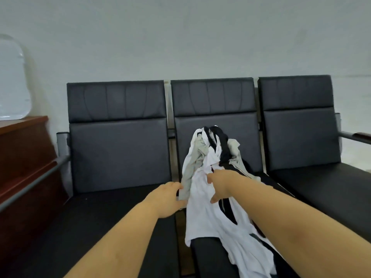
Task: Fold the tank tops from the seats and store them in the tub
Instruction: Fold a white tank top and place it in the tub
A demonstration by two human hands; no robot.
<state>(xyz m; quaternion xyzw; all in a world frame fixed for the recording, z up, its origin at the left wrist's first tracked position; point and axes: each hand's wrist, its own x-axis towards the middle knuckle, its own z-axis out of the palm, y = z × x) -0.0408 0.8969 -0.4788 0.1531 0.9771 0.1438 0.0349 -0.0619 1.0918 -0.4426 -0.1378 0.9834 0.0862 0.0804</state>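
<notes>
Tank tops (208,169) are all bunched in one tangled heap on the middle seat (212,255) of the three-seat row, propped against its backrest and trailing toward the near edge. Mix of white, grey and black soft, crumpled fabric; a white top (210,213) drapes over the seat's front with its straps spread out.

Left hand (168,199) reaches in from the near left, fingers curled, pinching the lower end of a grey top (190,173) at the left side of the heap. Right hand (222,185) comes in from the right, arm stretched out, fingertips gripping white fabric in the middle of the pile, thumb hanging down.

Seats are padded dark leather-looking cushions with metal armrests. Far left there's a reddish wooden desk (22,149) with a clear plastic tub (12,81) standing on it; can't tell if anything's inside.
</notes>
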